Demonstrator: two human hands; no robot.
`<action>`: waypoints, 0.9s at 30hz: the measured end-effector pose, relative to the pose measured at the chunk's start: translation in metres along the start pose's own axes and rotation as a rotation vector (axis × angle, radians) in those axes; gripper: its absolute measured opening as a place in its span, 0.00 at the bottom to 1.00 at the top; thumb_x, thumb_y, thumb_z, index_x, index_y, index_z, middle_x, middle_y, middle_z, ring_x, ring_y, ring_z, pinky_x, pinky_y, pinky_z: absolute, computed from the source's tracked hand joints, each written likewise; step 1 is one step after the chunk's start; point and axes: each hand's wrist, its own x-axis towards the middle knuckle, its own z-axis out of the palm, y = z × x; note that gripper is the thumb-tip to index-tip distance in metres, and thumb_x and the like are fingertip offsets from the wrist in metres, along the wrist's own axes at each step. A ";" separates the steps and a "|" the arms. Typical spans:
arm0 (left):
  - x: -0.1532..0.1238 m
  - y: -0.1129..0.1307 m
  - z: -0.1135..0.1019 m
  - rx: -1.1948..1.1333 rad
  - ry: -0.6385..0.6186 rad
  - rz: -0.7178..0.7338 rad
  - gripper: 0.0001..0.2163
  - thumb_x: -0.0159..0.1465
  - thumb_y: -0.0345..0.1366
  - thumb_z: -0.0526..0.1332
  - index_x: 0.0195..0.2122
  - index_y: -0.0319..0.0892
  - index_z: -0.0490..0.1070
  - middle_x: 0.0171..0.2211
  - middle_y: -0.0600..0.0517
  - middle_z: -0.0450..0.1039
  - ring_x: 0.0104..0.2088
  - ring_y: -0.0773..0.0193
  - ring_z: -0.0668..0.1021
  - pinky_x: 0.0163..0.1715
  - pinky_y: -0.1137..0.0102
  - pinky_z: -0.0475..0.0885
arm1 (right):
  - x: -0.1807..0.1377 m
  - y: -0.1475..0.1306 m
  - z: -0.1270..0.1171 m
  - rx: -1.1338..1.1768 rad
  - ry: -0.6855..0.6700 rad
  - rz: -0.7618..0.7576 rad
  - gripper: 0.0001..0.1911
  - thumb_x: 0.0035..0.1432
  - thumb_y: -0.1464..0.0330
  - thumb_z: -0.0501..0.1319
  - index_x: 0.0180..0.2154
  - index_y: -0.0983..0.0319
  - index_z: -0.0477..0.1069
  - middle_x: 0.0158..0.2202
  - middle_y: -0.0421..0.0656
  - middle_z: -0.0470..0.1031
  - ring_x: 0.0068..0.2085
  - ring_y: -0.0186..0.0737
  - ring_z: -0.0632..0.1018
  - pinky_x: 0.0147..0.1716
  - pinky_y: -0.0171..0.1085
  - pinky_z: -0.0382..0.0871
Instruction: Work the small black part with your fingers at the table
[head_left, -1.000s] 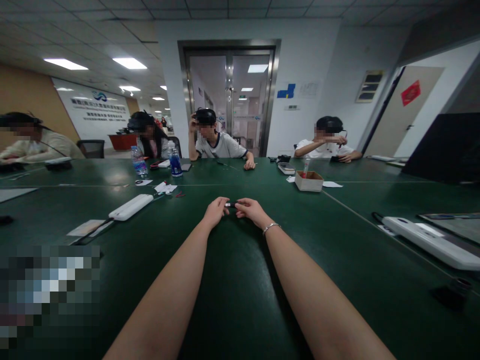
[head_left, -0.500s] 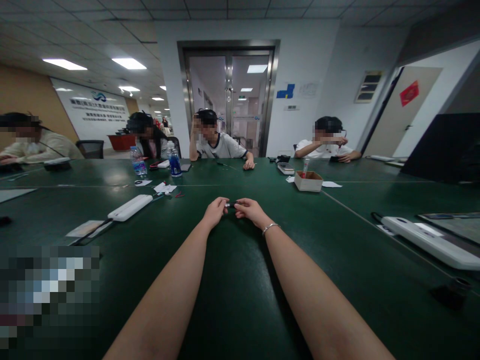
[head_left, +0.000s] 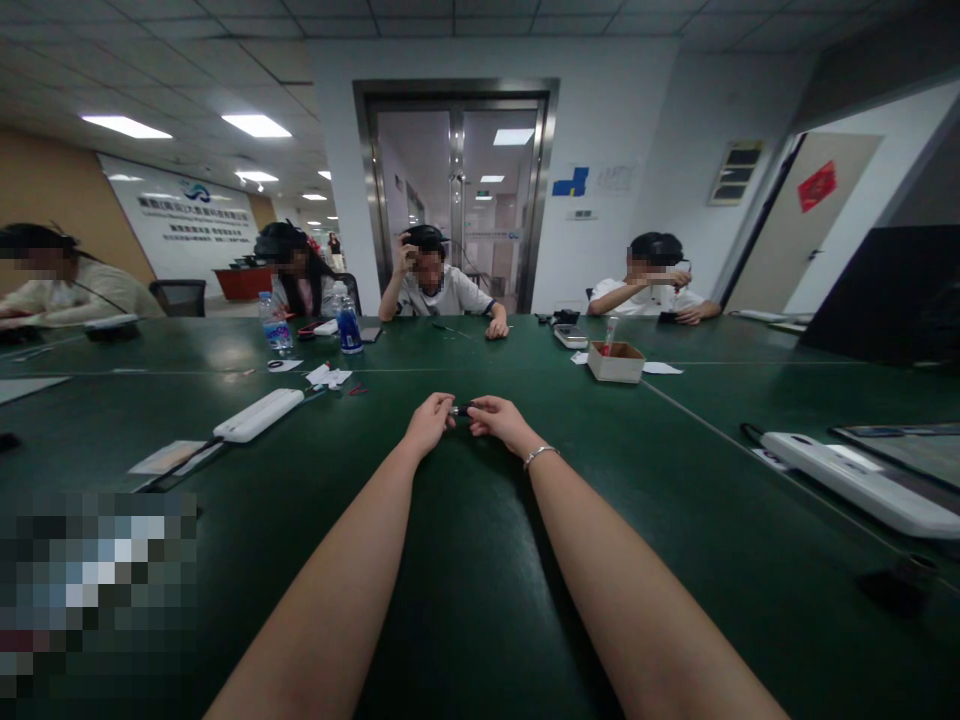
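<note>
Between my fingertips is a small black stick with a silvery end [head_left: 461,410], held level above the table. My left hand [head_left: 431,422] is closed in a pinch at its silvery left end. On the black right end, my right hand [head_left: 501,420] pinches with thumb and fingers; a silver bracelet [head_left: 540,456] circles that wrist. Fingers cover both ends of the stick, so its exact kind does not show. Both forearms reach forward over the green table [head_left: 465,560].
White power strips lie left [head_left: 259,414] and right [head_left: 840,480]. Two water bottles [head_left: 349,325], paper scraps [head_left: 328,376] and an open box [head_left: 615,362] stand farther off. Several people sit across the table, one in a white shirt [head_left: 457,290]. A dark round object [head_left: 915,572] is at right.
My hands and the black stick stay almost in place. Across the table, the person in the middle has turned the head and lowered it a little.
</note>
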 end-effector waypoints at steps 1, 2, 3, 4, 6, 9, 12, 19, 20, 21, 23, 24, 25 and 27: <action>0.000 0.000 0.000 0.010 0.008 0.002 0.15 0.61 0.40 0.52 0.45 0.38 0.66 0.23 0.53 0.68 0.23 0.69 0.70 0.25 0.74 0.63 | 0.000 0.000 0.000 0.001 0.000 -0.001 0.10 0.54 0.78 0.61 0.40 0.70 0.66 0.21 0.40 0.71 0.20 0.29 0.74 0.21 0.26 0.73; 0.000 0.000 0.000 0.015 0.019 0.004 0.14 0.60 0.39 0.53 0.45 0.39 0.66 0.24 0.52 0.69 0.25 0.68 0.71 0.26 0.74 0.64 | 0.000 0.001 0.000 0.000 0.001 -0.002 0.10 0.54 0.78 0.61 0.40 0.70 0.66 0.21 0.40 0.71 0.20 0.29 0.74 0.21 0.26 0.73; 0.000 0.000 0.000 0.011 0.030 0.002 0.14 0.60 0.38 0.54 0.45 0.39 0.66 0.25 0.52 0.70 0.25 0.68 0.71 0.27 0.74 0.64 | 0.001 0.001 0.000 -0.001 0.004 -0.003 0.10 0.55 0.78 0.61 0.40 0.70 0.65 0.21 0.40 0.71 0.20 0.29 0.74 0.21 0.26 0.73; 0.000 -0.001 0.000 0.005 0.030 -0.004 0.14 0.60 0.39 0.54 0.45 0.39 0.66 0.25 0.51 0.70 0.25 0.68 0.71 0.27 0.73 0.64 | 0.001 0.001 0.000 -0.003 0.005 -0.001 0.10 0.55 0.79 0.60 0.40 0.70 0.65 0.21 0.39 0.71 0.20 0.29 0.74 0.20 0.26 0.73; 0.001 0.000 0.000 0.003 0.004 -0.019 0.15 0.61 0.40 0.52 0.45 0.38 0.66 0.23 0.52 0.69 0.24 0.68 0.71 0.25 0.73 0.64 | 0.001 0.001 -0.001 -0.005 0.009 0.001 0.09 0.55 0.78 0.60 0.40 0.69 0.65 0.21 0.39 0.71 0.20 0.29 0.74 0.20 0.26 0.73; 0.000 0.001 0.000 0.024 0.001 -0.001 0.14 0.59 0.38 0.55 0.45 0.40 0.67 0.25 0.52 0.69 0.26 0.68 0.71 0.27 0.73 0.64 | 0.001 0.001 -0.001 -0.008 0.001 0.004 0.10 0.55 0.77 0.61 0.40 0.69 0.66 0.21 0.40 0.71 0.20 0.29 0.74 0.20 0.26 0.73; -0.001 0.002 -0.001 0.009 0.008 -0.025 0.13 0.58 0.37 0.55 0.43 0.40 0.67 0.26 0.52 0.68 0.25 0.69 0.70 0.27 0.74 0.64 | 0.000 0.000 -0.001 -0.007 -0.007 0.002 0.10 0.54 0.77 0.62 0.40 0.69 0.66 0.22 0.40 0.71 0.20 0.29 0.75 0.21 0.26 0.73; 0.000 -0.001 0.000 0.024 0.017 0.006 0.12 0.58 0.39 0.55 0.41 0.41 0.68 0.26 0.53 0.67 0.25 0.69 0.69 0.25 0.74 0.63 | 0.001 0.001 0.000 -0.003 -0.004 0.001 0.09 0.55 0.78 0.61 0.40 0.69 0.65 0.21 0.39 0.71 0.20 0.29 0.74 0.20 0.26 0.73; 0.000 -0.001 0.000 0.015 0.013 0.001 0.12 0.59 0.40 0.54 0.41 0.41 0.68 0.25 0.53 0.67 0.24 0.69 0.69 0.25 0.74 0.63 | 0.001 0.001 -0.001 -0.001 -0.003 0.001 0.09 0.55 0.77 0.61 0.39 0.69 0.65 0.21 0.39 0.71 0.20 0.29 0.74 0.20 0.26 0.73; 0.000 -0.001 0.000 0.005 0.007 -0.002 0.13 0.59 0.42 0.53 0.41 0.40 0.68 0.24 0.53 0.66 0.24 0.69 0.68 0.24 0.74 0.63 | 0.002 0.002 -0.001 0.002 -0.007 0.001 0.09 0.55 0.77 0.61 0.39 0.68 0.65 0.21 0.39 0.71 0.20 0.29 0.74 0.20 0.26 0.73; 0.000 -0.001 0.001 0.002 0.007 0.003 0.13 0.60 0.41 0.52 0.41 0.40 0.67 0.23 0.54 0.65 0.23 0.69 0.68 0.24 0.74 0.62 | 0.002 0.003 -0.001 0.006 -0.013 -0.001 0.09 0.54 0.77 0.62 0.38 0.68 0.66 0.21 0.39 0.71 0.20 0.29 0.74 0.20 0.26 0.73; 0.000 0.000 0.001 0.013 0.016 0.009 0.12 0.59 0.40 0.54 0.41 0.40 0.67 0.24 0.54 0.66 0.24 0.69 0.69 0.25 0.74 0.63 | 0.003 0.003 -0.001 0.007 -0.012 -0.003 0.09 0.54 0.77 0.62 0.38 0.68 0.66 0.21 0.39 0.71 0.20 0.29 0.74 0.20 0.26 0.73; 0.000 0.001 0.001 0.023 0.030 0.009 0.12 0.58 0.38 0.55 0.41 0.41 0.68 0.25 0.53 0.67 0.25 0.69 0.69 0.26 0.74 0.63 | 0.003 0.003 -0.002 0.007 -0.009 -0.004 0.09 0.54 0.77 0.62 0.38 0.68 0.66 0.21 0.39 0.71 0.20 0.29 0.74 0.20 0.26 0.73; -0.001 0.002 0.001 0.022 0.038 -0.008 0.11 0.58 0.38 0.55 0.41 0.41 0.68 0.26 0.53 0.68 0.26 0.69 0.70 0.26 0.74 0.64 | 0.003 0.003 -0.002 0.004 -0.005 -0.001 0.09 0.54 0.76 0.62 0.39 0.69 0.66 0.21 0.39 0.71 0.19 0.29 0.74 0.20 0.26 0.73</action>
